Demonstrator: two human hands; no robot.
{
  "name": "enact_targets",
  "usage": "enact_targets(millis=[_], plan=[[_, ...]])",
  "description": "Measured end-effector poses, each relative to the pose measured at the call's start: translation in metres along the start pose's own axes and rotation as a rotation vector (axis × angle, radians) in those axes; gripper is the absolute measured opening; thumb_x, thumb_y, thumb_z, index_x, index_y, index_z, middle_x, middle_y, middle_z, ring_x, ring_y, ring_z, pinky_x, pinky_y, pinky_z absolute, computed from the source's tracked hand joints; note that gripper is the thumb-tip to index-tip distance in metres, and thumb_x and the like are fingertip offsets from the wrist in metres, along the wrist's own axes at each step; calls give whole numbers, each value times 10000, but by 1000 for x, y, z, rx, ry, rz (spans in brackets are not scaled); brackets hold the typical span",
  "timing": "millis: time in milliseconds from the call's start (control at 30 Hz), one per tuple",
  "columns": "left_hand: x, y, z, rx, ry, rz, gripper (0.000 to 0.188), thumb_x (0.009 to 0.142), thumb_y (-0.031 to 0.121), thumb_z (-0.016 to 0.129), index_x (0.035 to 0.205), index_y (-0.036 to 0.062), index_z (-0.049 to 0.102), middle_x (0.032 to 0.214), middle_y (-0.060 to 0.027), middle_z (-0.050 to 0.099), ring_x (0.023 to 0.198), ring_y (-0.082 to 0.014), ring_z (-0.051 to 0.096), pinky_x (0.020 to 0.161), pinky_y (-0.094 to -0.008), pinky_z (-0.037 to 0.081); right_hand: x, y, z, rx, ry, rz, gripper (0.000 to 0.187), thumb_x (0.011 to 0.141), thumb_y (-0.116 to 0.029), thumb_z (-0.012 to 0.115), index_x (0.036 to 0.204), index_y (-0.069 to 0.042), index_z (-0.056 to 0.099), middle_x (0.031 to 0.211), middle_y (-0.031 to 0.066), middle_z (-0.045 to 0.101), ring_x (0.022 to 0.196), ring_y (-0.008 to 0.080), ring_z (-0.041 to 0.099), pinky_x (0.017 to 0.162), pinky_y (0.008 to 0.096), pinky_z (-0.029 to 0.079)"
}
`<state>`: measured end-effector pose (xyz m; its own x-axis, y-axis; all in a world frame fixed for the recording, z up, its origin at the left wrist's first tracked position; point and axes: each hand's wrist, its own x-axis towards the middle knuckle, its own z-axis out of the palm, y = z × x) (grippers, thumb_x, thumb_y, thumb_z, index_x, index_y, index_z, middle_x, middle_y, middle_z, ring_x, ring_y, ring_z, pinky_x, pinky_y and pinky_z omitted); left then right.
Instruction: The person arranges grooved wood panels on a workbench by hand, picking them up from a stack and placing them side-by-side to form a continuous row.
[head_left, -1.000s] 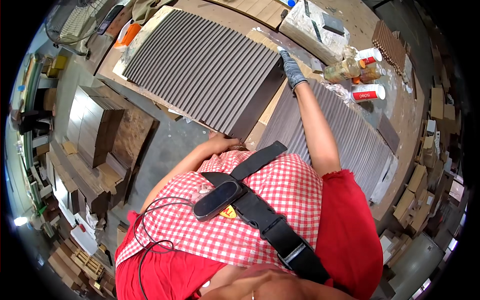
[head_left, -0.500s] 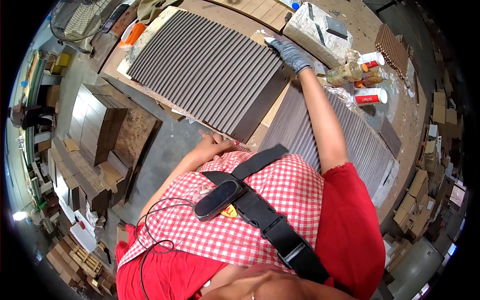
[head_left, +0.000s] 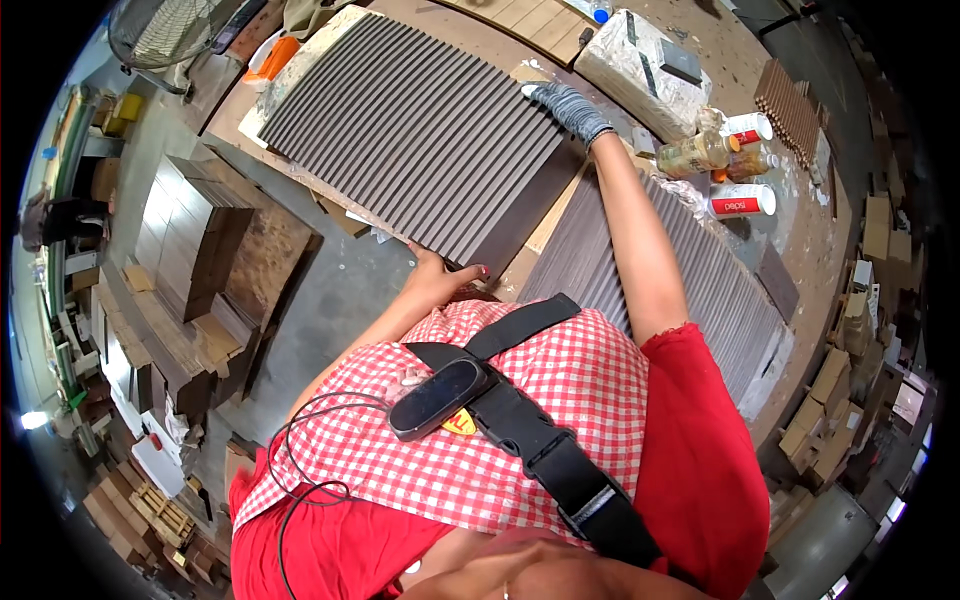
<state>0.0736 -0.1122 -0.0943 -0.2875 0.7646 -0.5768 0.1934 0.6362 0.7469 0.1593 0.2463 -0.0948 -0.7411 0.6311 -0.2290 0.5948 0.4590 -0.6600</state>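
A row of dark grey-brown boards [head_left: 410, 130], overlapping in narrow steps, lies slantwise across the table. At its right end, a wider dark face [head_left: 525, 215] of the last board shows. My right hand [head_left: 572, 110], in a grey knit glove with pale fingertips, is closed over the far end of that row's right side. My bare left hand [head_left: 437, 281] grips the near end, its thumb at the board's edge and its other fingers partly hidden below. A second row of grey ridged boards [head_left: 700, 270] lies under and beside my right forearm.
Right of my glove are a wrapped white block [head_left: 645, 75] with a dark small block on it, bottles [head_left: 695, 153] and red-white canisters [head_left: 742, 200]. A fan [head_left: 165, 35] and an orange-topped container [head_left: 270, 60] stand far left. Stacked boards [head_left: 190, 240] stand left.
My left hand has moved up against the near end of the boards and its fingers have closed in. My right hand has shifted slightly left and nearer. The board's end holes no longer show.
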Motion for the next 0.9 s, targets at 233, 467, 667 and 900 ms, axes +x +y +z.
enact_targets(millis=[233, 467, 667, 900], plan=[[5, -12, 2, 58, 38, -54, 1056, 709, 425, 766, 1377, -143, 176, 1410, -346, 182, 1278, -402, 369, 1082, -344, 300, 2, -5, 8, -83, 78, -173, 456, 947, -420, 469, 1206, -67, 598, 1175, 98, 637, 1095, 269, 578, 970, 307, 402], [-31, 37, -70, 159, -297, -86, 1067, 762, 558, 652, 1379, -167, 170, 1215, -343, 511, 1162, -344, 528, 964, -319, 415, -30, 14, -17, 353, 476, -126, 329, 955, -283, 521, 1199, -79, 605, 1076, 65, 665, 963, 162, 594, 906, 277, 435], [-36, 77, -147, -29, -451, 163, 484, 908, 252, 592, 1274, -52, 503, 971, -88, 640, 919, -138, 588, 836, -261, 451, -186, 62, -64, 456, 957, -54, 279, 943, -152, 556, 1195, -40, 602, 1109, 76, 636, 1016, 130, 548, 910, 250, 420], [54, 101, -122, 685, 374, 819, 443, 923, 258, 552, 1316, 60, 501, 1318, -133, 522, 1213, -276, 487, 1020, -370, 354, -397, 122, -31, -345, 1075, 850, 482, 954, -394, 469, 1269, -35, 539, 1334, 175, 502, 1286, 275, 418, 1083, 365, 297]])
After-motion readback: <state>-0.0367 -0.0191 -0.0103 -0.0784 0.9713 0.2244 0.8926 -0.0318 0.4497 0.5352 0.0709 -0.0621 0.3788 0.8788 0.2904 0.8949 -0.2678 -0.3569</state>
